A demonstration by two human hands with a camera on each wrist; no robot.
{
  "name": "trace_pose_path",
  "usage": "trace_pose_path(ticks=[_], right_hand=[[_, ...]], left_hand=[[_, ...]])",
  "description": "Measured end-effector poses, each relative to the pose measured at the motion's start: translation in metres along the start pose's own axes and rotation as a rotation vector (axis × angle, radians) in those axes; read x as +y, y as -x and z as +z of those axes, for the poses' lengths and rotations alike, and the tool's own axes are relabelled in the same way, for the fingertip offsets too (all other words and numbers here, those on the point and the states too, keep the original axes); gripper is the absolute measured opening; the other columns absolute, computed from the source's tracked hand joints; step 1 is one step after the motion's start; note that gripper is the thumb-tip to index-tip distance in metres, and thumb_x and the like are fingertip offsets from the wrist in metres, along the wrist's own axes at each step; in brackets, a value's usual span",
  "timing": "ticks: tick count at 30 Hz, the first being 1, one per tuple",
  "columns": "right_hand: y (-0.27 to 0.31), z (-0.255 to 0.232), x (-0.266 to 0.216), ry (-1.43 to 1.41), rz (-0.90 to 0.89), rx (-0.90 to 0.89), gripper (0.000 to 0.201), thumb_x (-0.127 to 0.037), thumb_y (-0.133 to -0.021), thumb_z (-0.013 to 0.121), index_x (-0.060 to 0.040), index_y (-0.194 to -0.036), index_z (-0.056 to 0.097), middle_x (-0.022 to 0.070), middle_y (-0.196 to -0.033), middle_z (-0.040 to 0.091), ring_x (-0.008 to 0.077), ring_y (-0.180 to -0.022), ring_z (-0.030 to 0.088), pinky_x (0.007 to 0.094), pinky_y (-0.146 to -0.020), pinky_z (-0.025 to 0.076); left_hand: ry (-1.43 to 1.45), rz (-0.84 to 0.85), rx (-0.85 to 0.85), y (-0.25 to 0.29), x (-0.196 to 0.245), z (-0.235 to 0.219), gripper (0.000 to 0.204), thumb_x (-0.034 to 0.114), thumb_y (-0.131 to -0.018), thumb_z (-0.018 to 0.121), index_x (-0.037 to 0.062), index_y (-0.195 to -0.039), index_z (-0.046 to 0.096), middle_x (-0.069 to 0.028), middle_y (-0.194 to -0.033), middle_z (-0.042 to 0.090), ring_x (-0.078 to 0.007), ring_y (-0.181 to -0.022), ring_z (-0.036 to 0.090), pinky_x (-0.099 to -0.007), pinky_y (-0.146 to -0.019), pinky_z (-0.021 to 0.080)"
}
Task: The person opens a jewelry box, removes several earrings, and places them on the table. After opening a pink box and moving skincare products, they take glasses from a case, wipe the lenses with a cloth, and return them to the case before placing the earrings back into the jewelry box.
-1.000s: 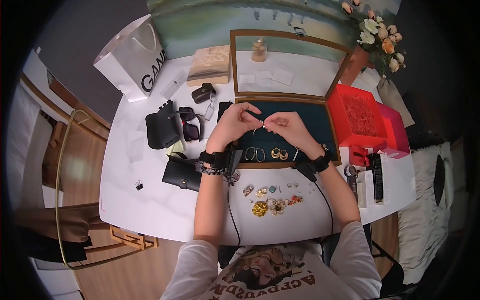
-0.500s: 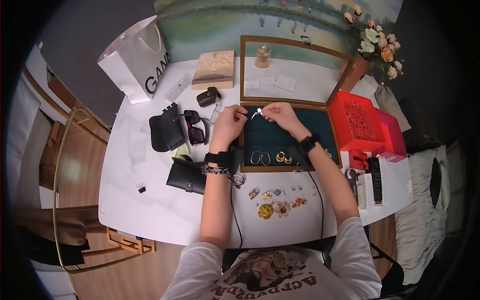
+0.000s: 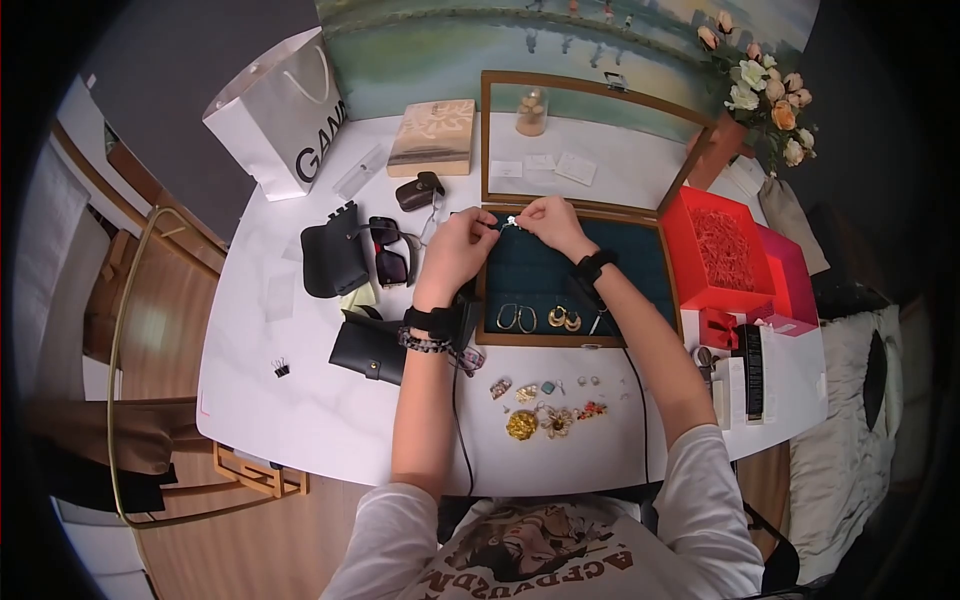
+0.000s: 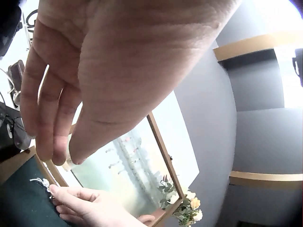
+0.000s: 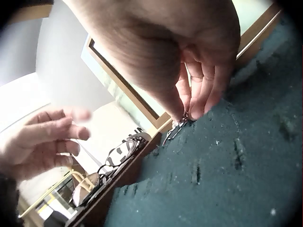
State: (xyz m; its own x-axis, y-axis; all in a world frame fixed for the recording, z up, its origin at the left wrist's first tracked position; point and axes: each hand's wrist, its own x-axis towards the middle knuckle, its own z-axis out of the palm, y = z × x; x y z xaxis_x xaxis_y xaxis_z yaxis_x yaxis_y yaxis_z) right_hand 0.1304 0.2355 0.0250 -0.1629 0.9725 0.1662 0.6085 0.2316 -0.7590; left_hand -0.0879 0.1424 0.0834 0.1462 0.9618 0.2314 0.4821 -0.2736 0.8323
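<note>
The right hand (image 3: 553, 224) pinches a small silvery, sparkly earring (image 3: 511, 222) over the upper left part of the dark green lining (image 3: 600, 270) of a wooden jewellery case. In the right wrist view, thumb and fingertips hold the earring (image 5: 176, 128) at the lining's surface. The left hand (image 3: 456, 250) hovers by the case's left edge, apart from the earring; its fingers hang relaxed and hold nothing in the left wrist view. Gold hoops (image 3: 517, 318) and thicker gold earrings (image 3: 564, 319) lie along the case's front. The glass lid (image 3: 590, 140) stands raised behind.
Brooches and earrings lie before the case, including a yellow round one (image 3: 521, 425). At left are sunglasses (image 3: 390, 250), a black case (image 3: 334, 255), a black pouch (image 3: 366, 347) and a white bag (image 3: 275, 120). A red box (image 3: 712, 245) stands right, flowers (image 3: 765, 85) behind.
The hands were together at the earring a second ago; they have parted, and the right hand has carried it back and left over the lining. The left hand has let go.
</note>
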Motion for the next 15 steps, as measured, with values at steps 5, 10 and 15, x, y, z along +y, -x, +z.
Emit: trace_pose_path(ticks=[5, 10, 15], right_hand=[[0.006, -0.002, 0.000, -0.002, -0.026, 0.066, 0.028, -0.028, -0.084, 0.084, -0.0008, -0.089, 0.079, 0.0158, -0.082, 0.077, 0.0268, -0.079, 0.077, 0.0377, -0.075, 0.059], [0.035, -0.034, -0.023, -0.072, -0.095, 0.147, 0.027, -0.026, -0.089, 0.078, 0.0010, -0.094, 0.076, 0.0160, -0.081, 0.076, 0.0254, -0.078, 0.077, 0.0367, -0.073, 0.058], [0.143, -0.081, -0.063, -0.190, -0.196, -0.199, 0.028, -0.021, -0.096, 0.071, 0.0043, -0.085, 0.067, 0.0117, -0.066, 0.065, 0.0107, -0.059, 0.057, 0.0338, -0.057, 0.047]], left_hand=[[0.036, 0.072, 0.028, 0.012, 0.043, 0.004, 0.021, 0.009, -0.096, 0.072, -0.0039, -0.112, 0.070, -0.0081, -0.090, 0.075, -0.0132, -0.081, 0.072, -0.0281, -0.076, 0.056], [0.064, 0.119, 0.010, 0.024, 0.078, -0.001, 0.020, 0.011, -0.097, 0.072, -0.0035, -0.112, 0.070, -0.0061, -0.093, 0.075, -0.0105, -0.086, 0.070, -0.0250, -0.077, 0.055], [0.133, 0.192, -0.122, 0.045, 0.103, 0.016, 0.016, 0.011, -0.097, 0.072, -0.0001, -0.108, 0.071, -0.0040, -0.089, 0.074, -0.0089, -0.081, 0.068, -0.0246, -0.072, 0.053]])
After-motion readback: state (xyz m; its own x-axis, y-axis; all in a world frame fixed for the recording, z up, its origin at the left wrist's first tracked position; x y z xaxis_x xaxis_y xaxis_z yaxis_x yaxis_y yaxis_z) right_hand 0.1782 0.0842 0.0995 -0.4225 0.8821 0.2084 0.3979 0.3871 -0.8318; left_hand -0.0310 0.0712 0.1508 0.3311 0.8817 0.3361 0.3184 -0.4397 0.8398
